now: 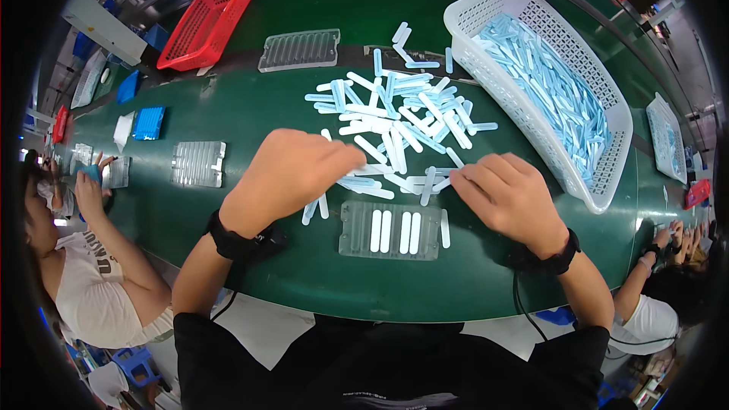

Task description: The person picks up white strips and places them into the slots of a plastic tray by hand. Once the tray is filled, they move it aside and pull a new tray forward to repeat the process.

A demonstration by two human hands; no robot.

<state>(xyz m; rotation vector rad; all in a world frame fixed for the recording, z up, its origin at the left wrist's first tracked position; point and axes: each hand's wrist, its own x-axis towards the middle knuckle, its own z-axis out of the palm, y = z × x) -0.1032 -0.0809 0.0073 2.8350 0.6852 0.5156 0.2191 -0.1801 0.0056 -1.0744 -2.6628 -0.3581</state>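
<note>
A loose heap of small, flat, round-ended sticks [395, 133], some white and some pale blue, lies in front of me on the green table. My left hand [296, 175] is at the heap's near left side, fingertips pinched together; whatever they hold is hidden. Over the near right side, my right hand [505, 196] has its fingers curled and closed beside a pale blue stick [427, 186]; I cannot make out what is in them. Between and below the hands sits a clear ridged tray [357, 231] with several white sticks standing side by side. One white stick [445, 229] lies against its right edge.
A white perforated basket [531, 133] full of pale blue sticks stands at the right. Clear trays lie at the far side [300, 51] and left [199, 164]. A red basket [205, 23] is at the far left. Co-workers sit on both sides; one handles something blue.
</note>
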